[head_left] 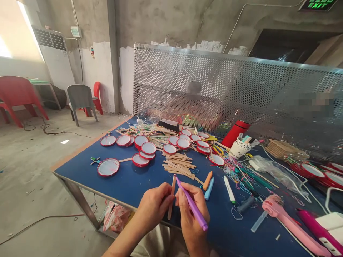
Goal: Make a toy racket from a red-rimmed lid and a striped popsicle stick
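Note:
A flat wooden craft stick [170, 210] stands nearly upright in the picture, pinched between the thumb and fingers of my left hand [156, 201]. Close beside it, my right hand [193, 210] holds a purple marker [193, 205] like a pen, its tip by the upper end of the stick. An orange marker [207, 180] and a blue marker [209, 188] lie just beyond my right hand. Past both hands is a loose pile of wooden sticks [178, 164].
Red-rimmed white discs [108, 167] are spread over the blue table [88, 182]. A white marker [229, 189], tangled strings, a cup of markers [239, 147], a red bottle [235, 132] and a pink glue gun [292, 221] lie to the right. A perforated metal panel [171, 82] stands behind.

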A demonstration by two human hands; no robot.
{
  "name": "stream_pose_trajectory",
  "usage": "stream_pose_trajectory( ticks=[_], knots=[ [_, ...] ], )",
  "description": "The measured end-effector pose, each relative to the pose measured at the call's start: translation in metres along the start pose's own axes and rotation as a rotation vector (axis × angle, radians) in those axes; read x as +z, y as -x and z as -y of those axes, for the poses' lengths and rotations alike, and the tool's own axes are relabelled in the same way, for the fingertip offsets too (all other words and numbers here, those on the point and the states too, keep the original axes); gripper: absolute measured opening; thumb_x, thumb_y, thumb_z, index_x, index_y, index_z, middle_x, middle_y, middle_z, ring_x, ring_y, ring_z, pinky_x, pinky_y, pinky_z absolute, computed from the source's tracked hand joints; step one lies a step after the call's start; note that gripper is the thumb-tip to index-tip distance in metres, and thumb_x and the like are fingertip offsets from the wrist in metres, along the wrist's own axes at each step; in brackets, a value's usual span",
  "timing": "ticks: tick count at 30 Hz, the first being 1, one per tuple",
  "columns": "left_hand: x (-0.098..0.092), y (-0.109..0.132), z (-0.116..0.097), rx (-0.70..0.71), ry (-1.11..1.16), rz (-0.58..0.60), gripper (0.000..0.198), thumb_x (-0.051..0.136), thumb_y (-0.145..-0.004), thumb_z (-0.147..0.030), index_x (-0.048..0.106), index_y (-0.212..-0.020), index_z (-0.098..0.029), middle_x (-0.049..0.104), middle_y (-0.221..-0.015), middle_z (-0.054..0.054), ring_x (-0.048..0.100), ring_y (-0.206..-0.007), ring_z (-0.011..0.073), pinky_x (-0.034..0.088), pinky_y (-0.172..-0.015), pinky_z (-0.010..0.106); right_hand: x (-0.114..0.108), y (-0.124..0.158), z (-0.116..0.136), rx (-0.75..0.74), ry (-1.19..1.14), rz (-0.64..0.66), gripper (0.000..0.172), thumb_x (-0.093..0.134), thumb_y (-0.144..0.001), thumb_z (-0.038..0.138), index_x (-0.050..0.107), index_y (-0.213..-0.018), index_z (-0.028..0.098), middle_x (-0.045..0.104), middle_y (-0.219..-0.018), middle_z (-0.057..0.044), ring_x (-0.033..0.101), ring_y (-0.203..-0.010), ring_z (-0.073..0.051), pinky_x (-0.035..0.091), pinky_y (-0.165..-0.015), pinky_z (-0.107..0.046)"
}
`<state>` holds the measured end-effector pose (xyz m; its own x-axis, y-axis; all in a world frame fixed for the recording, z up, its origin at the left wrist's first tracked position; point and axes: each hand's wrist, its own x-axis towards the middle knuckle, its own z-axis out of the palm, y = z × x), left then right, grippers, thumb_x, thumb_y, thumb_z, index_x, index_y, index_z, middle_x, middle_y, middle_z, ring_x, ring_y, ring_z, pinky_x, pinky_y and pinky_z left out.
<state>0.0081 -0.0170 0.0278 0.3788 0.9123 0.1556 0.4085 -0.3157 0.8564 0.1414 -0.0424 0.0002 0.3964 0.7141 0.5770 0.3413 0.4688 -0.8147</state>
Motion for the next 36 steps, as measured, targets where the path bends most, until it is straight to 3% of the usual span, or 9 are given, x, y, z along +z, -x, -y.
stream_pose_trajectory(
  ticks=[36],
  knots=[
    [-0.0002, -0.0013, -0.0007, -0.012, -0.028, 0.023, 0.019, 0.042, -0.09, -0.036, 0.039, -0.076, -0.025, 0.045, -0.066, -0.005, 0.04, -0.062, 0.015, 0.029, -0.061, 0.026, -0.0008, 0.0014, -0.0033, 0.054, -0.063, -0.001, 0.021, 0.063, -0.098, 0.041, 0.071, -0.1, 0.022, 0.074, -0.083, -0.004, 0.074, -0.076, -0.02, 0.061, -0.062, -0.03]
  ],
)
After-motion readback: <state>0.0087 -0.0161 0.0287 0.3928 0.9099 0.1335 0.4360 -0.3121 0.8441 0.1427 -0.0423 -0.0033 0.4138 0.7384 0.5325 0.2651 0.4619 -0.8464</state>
